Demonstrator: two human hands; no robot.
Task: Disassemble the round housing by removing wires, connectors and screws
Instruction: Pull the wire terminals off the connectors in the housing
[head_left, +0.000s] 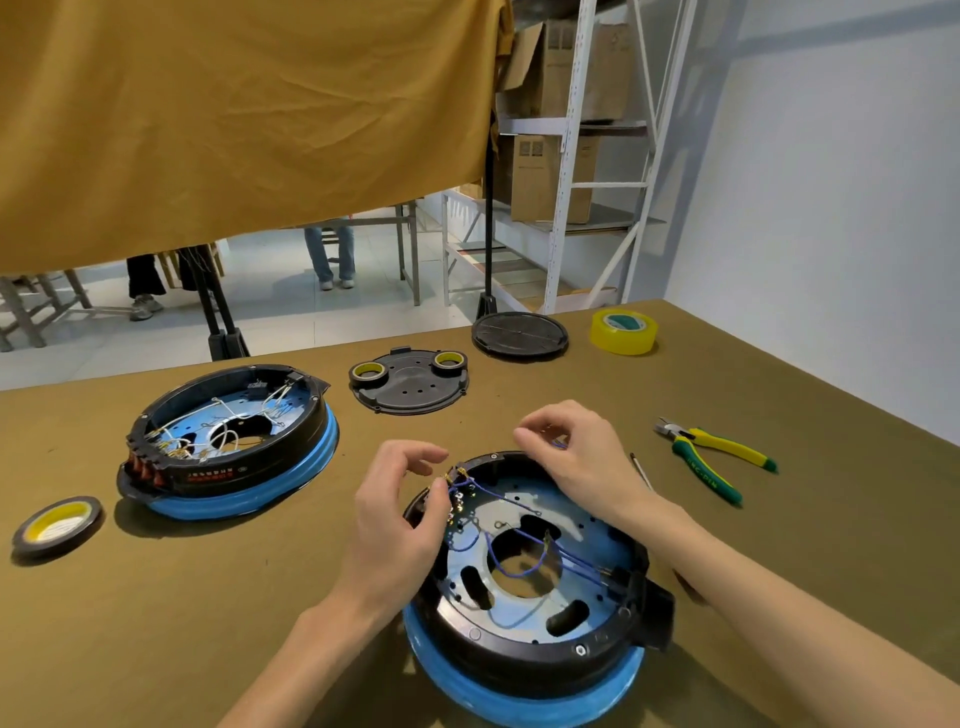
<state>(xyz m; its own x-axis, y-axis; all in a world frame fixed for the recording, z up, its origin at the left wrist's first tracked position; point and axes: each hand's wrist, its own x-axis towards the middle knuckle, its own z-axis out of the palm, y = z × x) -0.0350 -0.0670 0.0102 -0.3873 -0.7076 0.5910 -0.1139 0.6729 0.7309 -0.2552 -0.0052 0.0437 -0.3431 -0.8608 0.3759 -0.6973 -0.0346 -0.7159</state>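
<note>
Blue-rimmed round housing (524, 587) under both hands; left hand (402, 512) pinching connectors (457, 480) at 10 o'clock, right hand (576, 452) pinching blue wire (558, 444) at 12

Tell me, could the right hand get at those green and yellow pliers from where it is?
Probably yes: the pliers lie in the open on the table, right of the right hand, nothing between; it would first release the blue wire.

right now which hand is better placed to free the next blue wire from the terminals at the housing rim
Left, probably. The left hand has its fingertips right at the terminals on the near housing rim. The right hand already pinches a blue wire farther along.
</note>
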